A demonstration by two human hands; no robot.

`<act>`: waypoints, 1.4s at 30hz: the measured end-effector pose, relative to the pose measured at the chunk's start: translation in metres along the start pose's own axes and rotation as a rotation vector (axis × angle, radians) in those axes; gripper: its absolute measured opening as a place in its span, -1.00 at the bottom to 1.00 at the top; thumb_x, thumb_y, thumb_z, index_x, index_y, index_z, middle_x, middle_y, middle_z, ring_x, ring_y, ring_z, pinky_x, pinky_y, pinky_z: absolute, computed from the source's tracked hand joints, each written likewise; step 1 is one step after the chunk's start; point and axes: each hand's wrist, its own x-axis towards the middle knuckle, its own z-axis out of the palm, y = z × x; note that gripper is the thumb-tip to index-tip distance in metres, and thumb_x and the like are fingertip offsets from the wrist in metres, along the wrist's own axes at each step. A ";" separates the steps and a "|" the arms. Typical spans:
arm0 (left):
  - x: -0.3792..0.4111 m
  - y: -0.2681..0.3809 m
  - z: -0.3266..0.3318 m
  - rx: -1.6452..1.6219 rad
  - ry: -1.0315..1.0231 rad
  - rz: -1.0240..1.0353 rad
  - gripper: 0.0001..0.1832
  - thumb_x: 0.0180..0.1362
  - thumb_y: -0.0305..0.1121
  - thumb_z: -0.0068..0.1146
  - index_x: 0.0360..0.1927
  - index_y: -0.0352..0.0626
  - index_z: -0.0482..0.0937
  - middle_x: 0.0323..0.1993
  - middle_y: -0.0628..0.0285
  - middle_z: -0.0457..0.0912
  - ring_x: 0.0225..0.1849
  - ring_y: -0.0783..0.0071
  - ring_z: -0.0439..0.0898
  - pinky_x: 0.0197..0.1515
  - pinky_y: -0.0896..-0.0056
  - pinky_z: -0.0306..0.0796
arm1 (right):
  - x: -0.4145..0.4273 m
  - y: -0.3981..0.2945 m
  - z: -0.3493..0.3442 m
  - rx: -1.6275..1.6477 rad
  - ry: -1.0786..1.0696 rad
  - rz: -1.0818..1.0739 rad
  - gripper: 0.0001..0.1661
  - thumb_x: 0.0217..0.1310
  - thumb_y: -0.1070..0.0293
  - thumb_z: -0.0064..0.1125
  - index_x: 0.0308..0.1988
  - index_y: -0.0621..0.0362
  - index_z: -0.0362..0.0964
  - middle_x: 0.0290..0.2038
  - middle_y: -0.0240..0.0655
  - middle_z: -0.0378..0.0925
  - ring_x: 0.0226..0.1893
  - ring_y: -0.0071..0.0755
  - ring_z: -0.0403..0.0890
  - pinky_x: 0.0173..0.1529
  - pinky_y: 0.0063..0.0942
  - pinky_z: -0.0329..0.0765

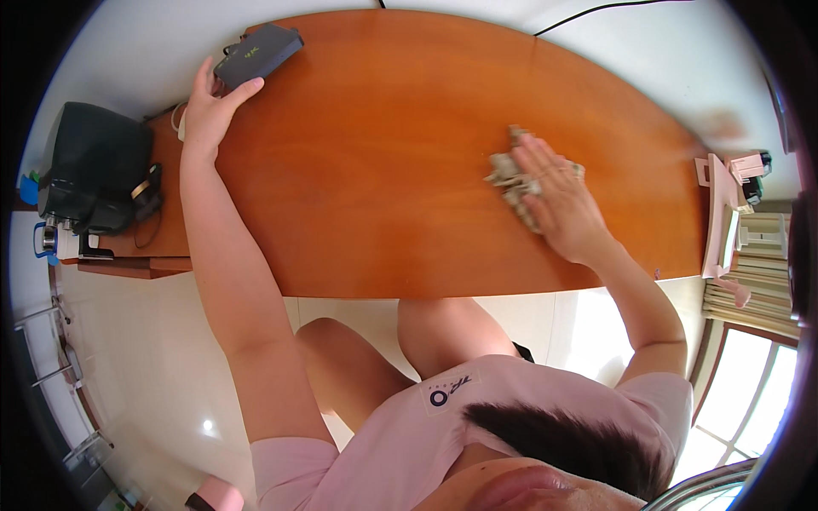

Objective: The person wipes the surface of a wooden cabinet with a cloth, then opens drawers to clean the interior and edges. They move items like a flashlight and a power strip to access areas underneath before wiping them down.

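Observation:
My left hand (214, 108) reaches to the far left corner of a brown wooden tabletop (383, 160). Its thumb and fingers span the near end of a flat dark set-top box (259, 54), which sits at a slant there with cables behind it. A crumpled, patterned cloth (511, 175) lies bunched on the right half of the wood. Over it my right hand (559, 198) is laid palm down, slightly blurred, its fingers stretched towards the far side. Part of the cloth is hidden beneath the palm.
To the left, a black rounded appliance (92, 169) stands on a lower wooden surface, beside a dark corded object (148, 191). A pink-white shelf unit (719, 217) borders the right end. A black cable (594, 11) runs along the white wall. My knees are below the front edge.

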 end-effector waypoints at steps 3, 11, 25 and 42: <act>0.002 -0.003 0.000 0.058 -0.007 0.002 0.16 -0.10 -0.12 0.48 0.44 -0.34 -0.05 0.37 -0.08 0.21 0.40 0.18 0.20 0.39 0.26 0.09 | -0.024 0.037 0.000 -0.026 0.072 0.235 -0.38 0.43 0.23 -0.22 0.40 0.08 -0.01 0.47 -0.25 -0.08 0.47 -0.16 -0.07 0.46 -0.17 -0.05; 0.007 -0.013 -0.004 0.097 -0.053 0.063 0.14 -0.02 -0.11 0.43 0.46 -0.31 -0.11 0.44 -0.06 0.07 0.45 0.14 0.10 0.41 0.27 0.01 | 0.071 0.082 -0.001 -0.035 0.184 0.476 -0.49 0.42 0.06 -0.24 0.13 0.17 0.33 0.25 -0.16 0.27 0.27 -0.04 0.24 0.29 -0.15 0.24; 0.017 -0.032 -0.002 0.043 0.059 0.038 0.07 0.09 0.10 0.28 0.47 -0.24 -0.07 0.48 0.03 -0.04 0.49 0.20 -0.02 0.44 0.23 -0.07 | 0.029 -0.084 0.052 0.148 0.235 -0.487 -0.41 0.42 0.06 -0.18 0.30 0.11 0.21 0.40 -0.22 0.10 0.42 -0.15 0.08 0.42 -0.17 0.10; -0.098 -0.046 -0.077 0.482 0.374 0.023 -0.17 0.26 0.24 -0.08 0.35 -0.26 0.23 0.35 -0.07 0.26 0.40 0.06 0.19 0.39 0.23 0.03 | -0.065 0.398 0.000 -0.310 0.003 1.193 -0.34 0.39 0.00 -0.53 0.35 0.01 0.10 0.44 -0.26 0.00 0.43 -0.09 -0.02 0.44 -0.08 -0.11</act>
